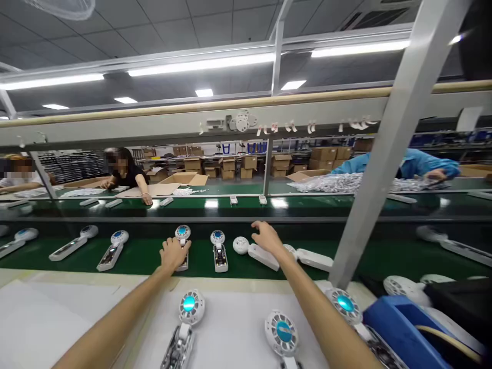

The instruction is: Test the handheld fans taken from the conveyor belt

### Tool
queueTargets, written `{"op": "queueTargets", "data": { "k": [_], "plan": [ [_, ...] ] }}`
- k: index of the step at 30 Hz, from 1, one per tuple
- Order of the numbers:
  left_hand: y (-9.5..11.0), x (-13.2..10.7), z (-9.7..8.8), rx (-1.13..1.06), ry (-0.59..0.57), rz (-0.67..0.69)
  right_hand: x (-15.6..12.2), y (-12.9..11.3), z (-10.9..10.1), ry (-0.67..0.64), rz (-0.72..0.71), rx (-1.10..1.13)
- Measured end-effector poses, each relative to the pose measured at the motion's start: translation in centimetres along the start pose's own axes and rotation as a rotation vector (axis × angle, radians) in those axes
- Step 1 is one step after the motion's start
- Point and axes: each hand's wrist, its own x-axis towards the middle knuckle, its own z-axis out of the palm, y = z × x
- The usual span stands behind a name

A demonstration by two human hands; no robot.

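Observation:
My left hand (173,254) is on the green belt, its fingers closed over the handle of a white handheld fan (182,232) with a blue disc at its hub. Part of that handle shows under the fingers. My right hand (267,237) hovers above the belt with nothing visible in it, fingers reaching out to the left. Just below it lies a white closed fan (263,256), face down. Another open-handled fan (220,256) lies between my hands. On the white bench surface nearer me are two fans, one on the left (191,307) and one on the right (282,333).
More fans (111,253) line the green belt (149,256). A slanted metal post (400,138) rises at right, beside a blue bin (407,328). Across a second belt, a person in black (130,171) and one in blue sleeves (426,164) work near cartons and white parts.

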Motion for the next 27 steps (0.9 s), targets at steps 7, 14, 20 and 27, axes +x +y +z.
{"op": "queueTargets", "data": {
  "k": [7,14,20,27],
  "plan": [
    [8.9,-2.0,1.2,0.275,-0.216,0.552,-1.6,7.9,-2.9,-0.194,0.403,-0.225],
    [17.7,-3.8,6.4,0.353,-0.584,0.984,-1.8,8.3,-1.1,-0.139,0.522,-0.235],
    [15.5,-2.6,1.5,0.243,-0.343,0.733,-2.0,7.8,-1.2,-0.027,0.47,-0.053],
    [9.8,-1.7,-5.4,0.128,-0.496,0.133,-1.2,7.7,0.5,-0.029,0.512,0.311]
  ]
}}
